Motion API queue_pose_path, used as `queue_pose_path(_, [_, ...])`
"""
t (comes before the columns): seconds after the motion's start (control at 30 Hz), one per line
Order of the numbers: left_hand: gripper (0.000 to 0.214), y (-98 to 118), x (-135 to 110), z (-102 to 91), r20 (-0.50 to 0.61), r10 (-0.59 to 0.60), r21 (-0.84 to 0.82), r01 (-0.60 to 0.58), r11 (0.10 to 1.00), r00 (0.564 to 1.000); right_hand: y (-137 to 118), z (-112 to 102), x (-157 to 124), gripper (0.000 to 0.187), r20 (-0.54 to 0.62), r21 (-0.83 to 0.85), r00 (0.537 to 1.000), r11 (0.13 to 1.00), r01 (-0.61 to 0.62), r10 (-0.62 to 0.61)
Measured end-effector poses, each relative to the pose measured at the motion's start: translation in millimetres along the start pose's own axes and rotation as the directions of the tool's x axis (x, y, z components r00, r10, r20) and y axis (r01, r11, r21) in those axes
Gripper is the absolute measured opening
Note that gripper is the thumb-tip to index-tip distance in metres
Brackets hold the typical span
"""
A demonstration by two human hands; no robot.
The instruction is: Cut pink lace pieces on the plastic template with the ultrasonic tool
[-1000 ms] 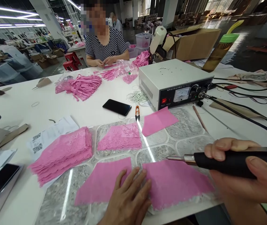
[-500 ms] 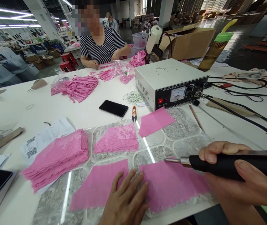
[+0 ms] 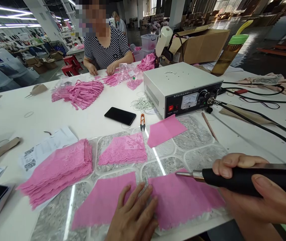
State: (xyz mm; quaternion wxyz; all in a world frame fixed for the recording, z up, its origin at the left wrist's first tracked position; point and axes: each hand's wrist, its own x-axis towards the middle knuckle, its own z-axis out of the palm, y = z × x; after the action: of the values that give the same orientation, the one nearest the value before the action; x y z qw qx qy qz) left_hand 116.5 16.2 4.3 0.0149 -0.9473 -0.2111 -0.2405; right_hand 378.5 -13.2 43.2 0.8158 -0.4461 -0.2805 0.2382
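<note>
My left hand (image 3: pixel 134 211) lies flat with its fingers spread across the gap between two pink fabric pieces, the left one (image 3: pixel 102 201) and the right one (image 3: pixel 180 199). In my right hand (image 3: pixel 261 190) is a black-handled ultrasonic welding tool (image 3: pixel 229 179), its fingers wrapped round the grip. The tool's thin metal tip points left and meets the top edge of the right piece. Beyond my hands are a small pink lace stack (image 3: pixel 122 150) and a plain pink piece (image 3: pixel 166 130). A thick stack of pink lace pieces (image 3: pixel 59 167) sits to the left.
A generator box (image 3: pixel 183 88) with a dial and cables stands behind. Near it lie orange thread snips (image 3: pixel 143 122), a black phone (image 3: pixel 120 115) and elastic loops (image 3: pixel 142 104). Across the table a person (image 3: pixel 107 50) handles pink straps (image 3: pixel 84 93). A bottle (image 3: pixel 229 55) stands at right.
The view has shifted slightly. Across the table, the person's hands have lowered toward the pink straps. My left hand and the tool stay in nearly the same place on the fabric.
</note>
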Motion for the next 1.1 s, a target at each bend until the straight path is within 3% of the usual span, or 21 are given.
queue_pose_path(0.2, [0.026, -2, -2, 1.5, 0.002, 0.002, -0.018, -0.002, 1.0, 1.0, 1, -3, 1, 0.009, 0.067, -0.02, 0.997, 0.999, 0.03, -0.028])
queue_pose_path(0.4, [0.026, -4, -3, 3.2, -0.015, 0.021, -0.018, -0.021, 1.0, 1.0, -8, -14, 10, 0.007, -0.132, -0.062, 0.991, 0.998, 0.016, -0.024])
queue_pose_path(0.5, [0.026, -5, -2, 4.0, -0.019, 0.024, -0.017, -0.024, 1.0, 1.0, -10, -17, 12, 0.007, -0.165, -0.067, 0.986, 0.998, 0.013, -0.024])
queue_pose_path(0.9, [0.026, -9, -7, 8.4, 0.012, 0.084, 0.056, -0.084, 0.995, 0.996, 1, -21, 12, 0.009, 0.025, -0.033, 0.996, 0.996, 0.083, -0.082])
queue_pose_path(1.1, [0.028, -13, -11, 10.1, 0.028, 0.113, 0.069, -0.115, 0.991, 0.993, -2, -23, 12, 0.011, 0.022, -0.002, 0.996, 0.997, 0.081, -0.081])
